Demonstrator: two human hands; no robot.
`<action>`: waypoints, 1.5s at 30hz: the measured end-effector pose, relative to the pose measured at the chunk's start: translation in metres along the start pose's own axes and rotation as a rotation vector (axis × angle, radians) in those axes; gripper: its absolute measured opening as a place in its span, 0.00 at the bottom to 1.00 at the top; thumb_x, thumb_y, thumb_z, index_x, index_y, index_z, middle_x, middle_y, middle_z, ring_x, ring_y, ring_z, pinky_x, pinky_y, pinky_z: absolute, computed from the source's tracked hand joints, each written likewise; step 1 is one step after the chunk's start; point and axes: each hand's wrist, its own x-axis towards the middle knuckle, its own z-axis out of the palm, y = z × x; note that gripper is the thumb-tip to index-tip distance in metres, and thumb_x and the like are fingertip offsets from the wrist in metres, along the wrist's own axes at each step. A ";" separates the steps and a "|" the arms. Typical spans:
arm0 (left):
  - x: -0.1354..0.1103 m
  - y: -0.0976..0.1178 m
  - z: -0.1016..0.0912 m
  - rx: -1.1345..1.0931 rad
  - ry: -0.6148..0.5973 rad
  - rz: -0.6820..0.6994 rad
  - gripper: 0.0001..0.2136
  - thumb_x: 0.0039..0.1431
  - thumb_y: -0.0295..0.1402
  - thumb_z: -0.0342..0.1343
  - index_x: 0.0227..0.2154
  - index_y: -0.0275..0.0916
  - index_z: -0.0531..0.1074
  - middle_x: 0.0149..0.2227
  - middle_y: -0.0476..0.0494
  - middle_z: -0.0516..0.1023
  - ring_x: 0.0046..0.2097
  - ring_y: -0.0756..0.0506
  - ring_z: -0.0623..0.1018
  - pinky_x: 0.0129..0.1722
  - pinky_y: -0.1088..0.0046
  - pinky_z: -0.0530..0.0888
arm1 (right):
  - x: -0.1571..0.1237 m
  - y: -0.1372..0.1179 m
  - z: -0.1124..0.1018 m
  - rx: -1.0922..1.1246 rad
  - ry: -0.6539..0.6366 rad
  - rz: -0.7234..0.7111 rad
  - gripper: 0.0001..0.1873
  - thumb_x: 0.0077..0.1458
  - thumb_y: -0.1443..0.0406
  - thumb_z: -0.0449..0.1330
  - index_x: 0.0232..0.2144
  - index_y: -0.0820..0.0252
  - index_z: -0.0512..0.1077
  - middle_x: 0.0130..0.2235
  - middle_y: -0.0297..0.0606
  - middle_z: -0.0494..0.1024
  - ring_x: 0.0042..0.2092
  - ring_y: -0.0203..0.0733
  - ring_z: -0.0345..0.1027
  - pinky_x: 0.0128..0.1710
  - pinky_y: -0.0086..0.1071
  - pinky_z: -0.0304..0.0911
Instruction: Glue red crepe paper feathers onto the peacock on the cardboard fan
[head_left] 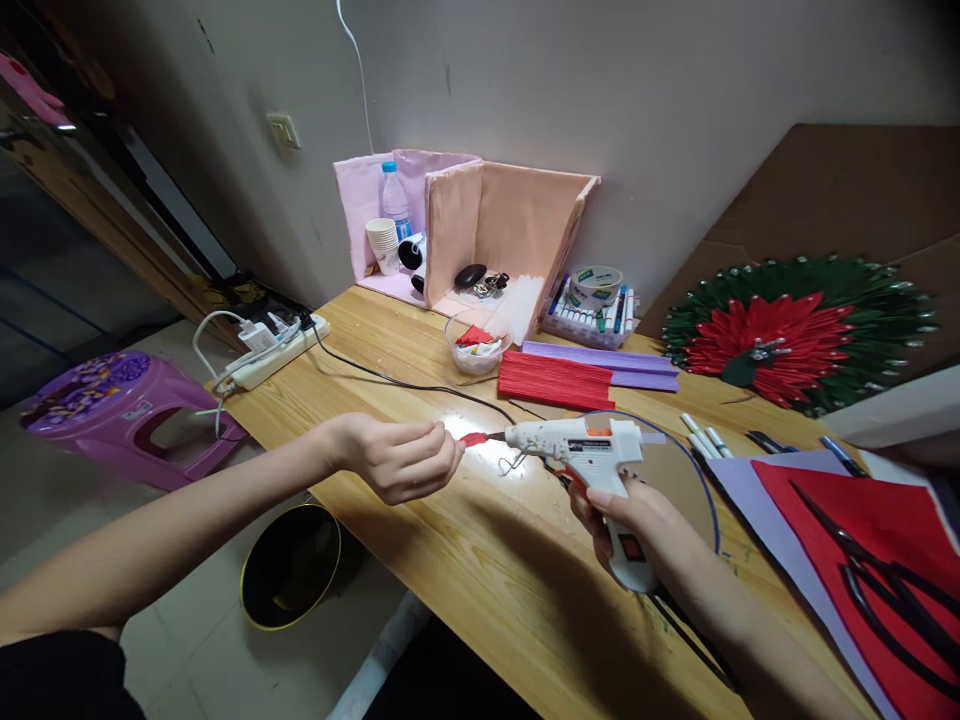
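Red paper piece (472,439) pokes out of the left hand (405,460), whose fingers pinch it, just beside the nozzle of the glue gun (581,445); I cannot tell whether nozzle and paper touch. The right hand (637,508) is wrapped around the glue gun's handle, its fingers curled near the red trigger. Beyond the glue gun, on the bench (450,560), lie a red crepe bundle (555,378) and a purple bundle (637,370); beyond and to its left stands a clear bowl (454,350) of scraps. To the glue gun's right, black scissors (847,540) rest on a red sheet (885,495). Farther beyond it, also rightward, a red and green flower (765,340) shows against cardboard (787,200).
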 end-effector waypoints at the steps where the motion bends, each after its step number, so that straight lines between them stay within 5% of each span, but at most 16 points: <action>1: 0.000 0.000 0.000 0.036 -0.007 0.026 0.06 0.55 0.31 0.54 0.31 0.37 0.75 0.31 0.51 0.76 0.33 0.52 0.76 0.39 0.81 0.73 | 0.000 0.000 0.000 0.003 -0.004 0.001 0.18 0.52 0.52 0.52 0.23 0.61 0.61 0.22 0.31 0.60 0.22 0.31 0.55 0.20 0.25 0.51; 17: -0.003 0.000 0.000 -0.155 -0.047 -0.084 0.05 0.55 0.27 0.53 0.32 0.39 0.74 0.31 0.52 0.77 0.33 0.53 0.77 0.36 0.83 0.74 | -0.001 -0.001 0.000 0.053 0.046 0.050 0.17 0.49 0.53 0.55 0.26 0.63 0.66 0.23 0.31 0.62 0.22 0.32 0.56 0.20 0.26 0.53; 21: -0.007 0.008 -0.001 -0.406 0.002 -0.484 0.07 0.54 0.26 0.54 0.35 0.43 0.74 0.31 0.52 0.78 0.32 0.53 0.77 0.31 0.81 0.73 | 0.001 0.000 0.002 0.153 0.102 0.026 0.21 0.46 0.52 0.56 0.32 0.65 0.70 0.23 0.31 0.63 0.20 0.31 0.55 0.17 0.25 0.50; 27: -0.009 0.001 -0.026 -0.743 0.065 -1.465 0.06 0.52 0.35 0.57 0.29 0.37 0.74 0.29 0.46 0.78 0.30 0.51 0.76 0.31 0.77 0.73 | 0.028 0.002 0.008 0.192 0.102 -0.145 0.22 0.50 0.50 0.52 0.27 0.64 0.71 0.23 0.34 0.64 0.24 0.33 0.55 0.22 0.27 0.52; 30: -0.016 -0.006 -0.039 -0.938 0.015 -1.793 0.10 0.51 0.40 0.57 0.28 0.37 0.74 0.28 0.45 0.78 0.31 0.49 0.77 0.31 0.76 0.73 | 0.059 -0.004 0.030 0.210 0.070 -0.179 0.22 0.52 0.51 0.51 0.27 0.65 0.71 0.24 0.34 0.65 0.24 0.33 0.54 0.22 0.26 0.51; 35: -0.031 -0.006 -0.053 -1.101 0.036 -2.049 0.12 0.50 0.42 0.57 0.29 0.38 0.73 0.31 0.45 0.79 0.37 0.47 0.77 0.34 0.75 0.72 | 0.126 -0.016 0.098 0.258 0.041 -0.319 0.22 0.52 0.50 0.50 0.27 0.65 0.70 0.24 0.34 0.67 0.24 0.33 0.58 0.24 0.26 0.54; 40: -0.037 0.002 -0.076 -1.080 0.092 -2.124 0.11 0.50 0.41 0.57 0.30 0.38 0.72 0.32 0.45 0.78 0.38 0.47 0.77 0.35 0.75 0.71 | 0.190 -0.016 0.154 -0.215 0.194 -0.578 0.17 0.57 0.56 0.47 0.39 0.61 0.67 0.34 0.37 0.73 0.34 0.38 0.66 0.33 0.28 0.59; 45: -0.032 0.011 -0.091 -1.087 0.211 -2.149 0.09 0.50 0.39 0.58 0.28 0.38 0.72 0.29 0.47 0.77 0.35 0.49 0.76 0.33 0.78 0.70 | 0.222 -0.019 0.187 -0.503 0.295 -0.518 0.10 0.56 0.62 0.50 0.35 0.62 0.66 0.36 0.44 0.73 0.38 0.44 0.67 0.36 0.32 0.58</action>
